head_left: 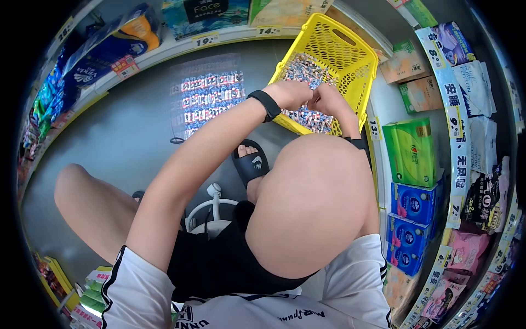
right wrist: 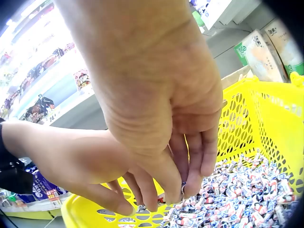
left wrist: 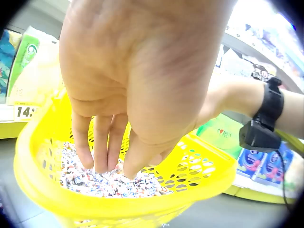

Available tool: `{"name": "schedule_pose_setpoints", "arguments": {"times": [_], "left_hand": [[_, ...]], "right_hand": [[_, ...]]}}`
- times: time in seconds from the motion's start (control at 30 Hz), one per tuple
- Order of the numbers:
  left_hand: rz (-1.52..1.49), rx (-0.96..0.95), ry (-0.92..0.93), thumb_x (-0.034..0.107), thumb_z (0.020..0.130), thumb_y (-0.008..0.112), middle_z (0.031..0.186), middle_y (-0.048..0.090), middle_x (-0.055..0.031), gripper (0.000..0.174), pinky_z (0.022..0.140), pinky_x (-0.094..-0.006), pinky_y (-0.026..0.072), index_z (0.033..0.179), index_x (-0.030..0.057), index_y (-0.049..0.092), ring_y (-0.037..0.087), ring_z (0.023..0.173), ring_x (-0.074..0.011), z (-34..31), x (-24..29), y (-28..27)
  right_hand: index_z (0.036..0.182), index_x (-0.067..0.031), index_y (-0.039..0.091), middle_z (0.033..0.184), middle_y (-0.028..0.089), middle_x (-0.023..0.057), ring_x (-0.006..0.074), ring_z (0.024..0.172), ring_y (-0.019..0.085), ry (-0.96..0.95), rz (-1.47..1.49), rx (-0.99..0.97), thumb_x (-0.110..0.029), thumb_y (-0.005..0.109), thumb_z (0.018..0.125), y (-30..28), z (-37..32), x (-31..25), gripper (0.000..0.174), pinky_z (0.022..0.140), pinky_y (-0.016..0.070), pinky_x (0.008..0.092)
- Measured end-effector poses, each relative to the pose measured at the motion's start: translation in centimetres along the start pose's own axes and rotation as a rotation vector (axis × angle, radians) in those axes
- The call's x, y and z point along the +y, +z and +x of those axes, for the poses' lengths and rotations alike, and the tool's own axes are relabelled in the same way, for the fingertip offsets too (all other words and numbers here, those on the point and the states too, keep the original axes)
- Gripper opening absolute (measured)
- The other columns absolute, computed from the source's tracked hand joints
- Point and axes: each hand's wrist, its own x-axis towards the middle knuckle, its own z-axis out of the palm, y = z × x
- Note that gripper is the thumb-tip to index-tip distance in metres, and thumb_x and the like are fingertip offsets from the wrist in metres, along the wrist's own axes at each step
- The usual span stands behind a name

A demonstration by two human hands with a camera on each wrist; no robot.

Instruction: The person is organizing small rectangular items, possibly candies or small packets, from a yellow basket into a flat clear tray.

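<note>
Right wrist view: candies (right wrist: 237, 194) beneath right fingers (right wrist: 194, 173), one pinched; left fingers' (right wrist: 146, 192) grasp unclear.

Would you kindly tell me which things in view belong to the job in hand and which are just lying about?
Part of the job, it seems:
- left hand and right hand, close together
- yellow basket beneath them
- wrapped pieces inside it
- rows of similar pieces on the floor

Just lying about:
- green pack
- blue packs
</note>
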Motion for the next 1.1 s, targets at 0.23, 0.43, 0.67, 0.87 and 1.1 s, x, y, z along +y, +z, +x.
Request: {"name": "schedule_pose_setpoints", "arguments": {"times": [0.23, 0.43, 0.67, 0.87, 1.1], "left_hand": [[-0.131, 0.318, 0.028, 0.001, 0.086, 0.068, 0.098, 0.073, -0.0182, 0.021, 0.083, -0.0488, 0.0563, 0.106, 0.0051, 0.066, 0.071, 0.096, -0.0411, -6.9, -1.9, -1.2], [-0.289, 0.569, 0.033, 0.000, 0.084, 0.069, 0.096, 0.071, -0.0241, 0.032, 0.082, -0.0562, 0.0540, 0.114, 0.0009, 0.058, 0.066, 0.095, -0.0500, -9.5, -2.1, -1.4], [-0.209, 0.680, -0.005, 0.009, 0.094, 0.062, 0.100, 0.071, -0.0238, 0.019, 0.085, -0.0562, 0.0532, 0.110, 0.0008, 0.055, 0.066, 0.098, -0.0490, -11.9, -4.5, -0.3], [-0.244, 0.670, -0.083, 0.015, 0.102, 0.059, 0.111, 0.065, -0.0214, 0.016, 0.088, -0.0537, 0.0528, 0.112, 0.0039, 0.055, 0.063, 0.107, -0.0470, -16.5, -6.3, -0.2], [-0.175, 0.668, -0.100, 0.012, 0.100, 0.063, 0.113, 0.064, -0.0204, 0.020, 0.087, -0.0524, 0.0532, 0.117, 0.0059, 0.054, 0.064, 0.107, -0.0452, -20.2, -10.1, 0.4]], "right_hand": [[0.089, -0.0012, 0.081, 0.083, 0.077, 0.0183, 0.0292, 0.079, 0.076, -0.254, 0.080, 0.111, -0.002, 0.080, 0.076, 0.0, 0.4, -4.9, 0.013, 0.078, 0.0598, 0.0386], [0.096, 0.0023, 0.078, 0.087, 0.078, 0.0170, 0.0259, 0.079, 0.076, -0.267, 0.013, 0.228, -0.002, 0.079, 0.081, -0.3, 1.6, -8.3, 0.016, 0.074, 0.0579, 0.0370], [0.101, 0.0006, 0.079, 0.089, 0.078, 0.0167, 0.0269, 0.083, 0.076, -0.339, 0.071, 0.208, -0.002, 0.079, 0.083, -0.6, 1.5, -11.4, 0.019, 0.080, 0.0590, 0.0366], [0.097, -0.0011, 0.081, 0.089, 0.077, 0.0191, 0.0311, 0.084, 0.077, -0.423, 0.011, 0.212, -0.006, 0.080, 0.081, 0.1, 2.4, -14.4, 0.017, 0.080, 0.0602, 0.0387], [0.100, -0.0024, 0.081, 0.092, 0.078, 0.0166, 0.0254, 0.084, 0.075, -0.499, -0.040, 0.121, -0.008, 0.080, 0.084, 2.2, 3.8, -18.2, 0.018, 0.081, 0.0592, 0.0369]]}}
